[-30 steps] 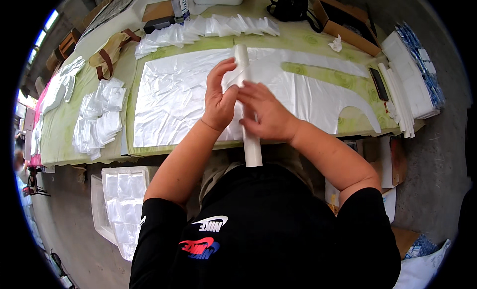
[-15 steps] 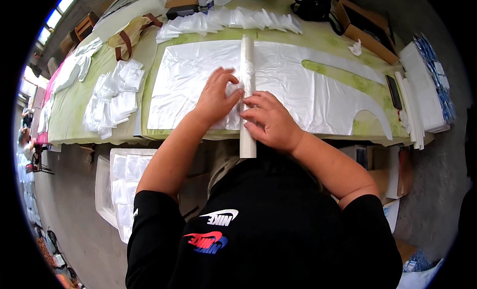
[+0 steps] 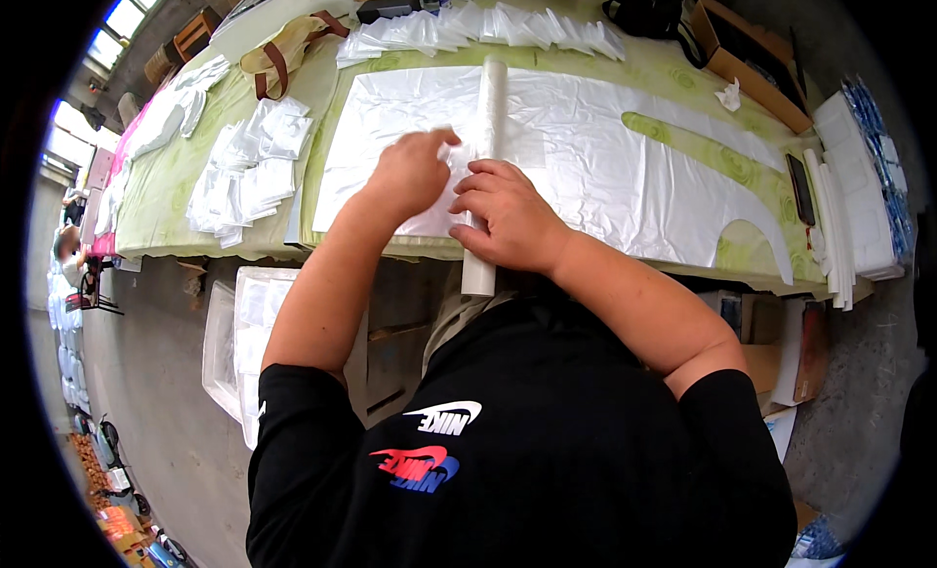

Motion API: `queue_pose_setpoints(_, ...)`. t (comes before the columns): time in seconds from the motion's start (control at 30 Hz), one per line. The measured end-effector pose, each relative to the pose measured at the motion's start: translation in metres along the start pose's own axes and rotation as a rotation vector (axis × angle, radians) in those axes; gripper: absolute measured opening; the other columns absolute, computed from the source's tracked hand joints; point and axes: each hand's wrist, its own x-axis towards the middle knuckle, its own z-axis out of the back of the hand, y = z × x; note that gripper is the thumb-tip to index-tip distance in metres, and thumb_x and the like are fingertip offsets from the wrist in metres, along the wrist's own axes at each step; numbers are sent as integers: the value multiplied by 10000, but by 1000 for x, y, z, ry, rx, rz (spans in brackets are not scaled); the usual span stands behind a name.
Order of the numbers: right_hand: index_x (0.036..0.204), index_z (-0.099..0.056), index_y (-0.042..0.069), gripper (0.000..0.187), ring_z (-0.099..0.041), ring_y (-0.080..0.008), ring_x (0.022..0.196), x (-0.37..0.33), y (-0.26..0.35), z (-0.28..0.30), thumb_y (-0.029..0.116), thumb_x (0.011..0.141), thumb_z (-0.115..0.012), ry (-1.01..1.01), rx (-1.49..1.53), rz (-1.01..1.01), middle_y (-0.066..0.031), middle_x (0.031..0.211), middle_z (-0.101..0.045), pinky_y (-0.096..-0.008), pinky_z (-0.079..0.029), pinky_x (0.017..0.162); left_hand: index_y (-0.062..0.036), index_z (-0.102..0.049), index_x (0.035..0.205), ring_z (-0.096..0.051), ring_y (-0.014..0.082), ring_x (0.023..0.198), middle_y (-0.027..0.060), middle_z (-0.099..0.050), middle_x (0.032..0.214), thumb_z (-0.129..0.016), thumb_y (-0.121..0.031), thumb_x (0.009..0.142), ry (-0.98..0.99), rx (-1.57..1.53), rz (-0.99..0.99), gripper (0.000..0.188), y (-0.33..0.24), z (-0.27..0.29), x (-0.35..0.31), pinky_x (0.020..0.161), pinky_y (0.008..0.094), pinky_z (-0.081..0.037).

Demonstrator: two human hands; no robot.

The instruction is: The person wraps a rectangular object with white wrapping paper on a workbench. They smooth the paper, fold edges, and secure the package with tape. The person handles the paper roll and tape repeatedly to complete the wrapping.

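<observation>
A white plastic apron (image 3: 586, 168) lies flat across the table, its cut-out straps at the right. On top of it, pointing away from me, is a pale tube (image 3: 494, 90) with its near end past the table edge. My right hand (image 3: 512, 219) rests over the tube's near part, its fingers spread and bent across it. Left of the tube, my left hand (image 3: 410, 176) hovers over the apron with the index finger out; the fingertips are a little blurred. A small clear film (image 3: 528, 148) shows just right of the tube.
Folded clear packets line the back (image 3: 478, 26), and a pile of packets (image 3: 249, 173) lies left. At the right are a phone (image 3: 800, 189), white rolls (image 3: 835, 226), an open cardboard box (image 3: 747, 65) and stacked white packages (image 3: 859, 182). A bin of packets (image 3: 256, 319) stands below the table.
The view has shifted, so the table sits farther right and higher. My right hand has slid left over the tube, and my left hand has drawn back from it. The small clear film now shows.
</observation>
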Motion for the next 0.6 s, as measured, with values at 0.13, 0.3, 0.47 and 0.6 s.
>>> queue_pose_setpoints(0.13, 1007, -766, 99, 276, -544, -329, 1248, 6, 6, -7, 332, 871, -705, 34, -30, -60, -95, 1140, -708, -515, -349, 1092, -104, -653, 1278, -510, 373, 1350, 139, -567, 1467, -643, -138, 930, -182, -154, -289, 350, -23, 10, 12, 1146, 456, -400)
queue_pose_setpoints(0.3, 1006, -754, 124, 232, -547, -291, 1220, 5, 9, -11, 310, 899, -666, 15, -7, -36, -60, 1149, -705, -610, -305, 1089, -122, -629, 1396, -409, 387, 1454, 149, -496, 1550, -597, -314, 1012, 176, 24, -443, 431, -20, -6, 18, 1201, 459, -335)
queue_pose_setpoints(0.47, 998, -742, 155, 145, -543, -328, 1283, -48, 22, 25, 183, 856, -741, -118, -3, -2, -39, 1190, -679, -640, -262, 1166, -130, -666, 1291, -338, 382, 1497, 129, -485, 1554, -667, -322, 966, -8, 107, -45, 378, 12, 10, -19, 1219, 482, -293)
queue_pose_setpoints(0.6, 994, -740, 149, 176, -562, -325, 1258, -79, 22, 39, 125, 822, -767, -140, 74, -55, -41, 1180, -679, -615, -321, 1150, -125, -622, 1325, -381, 360, 1475, 119, -492, 1543, -691, -160, 911, -290, -25, -11, 421, 24, 29, -41, 1188, 452, -342)
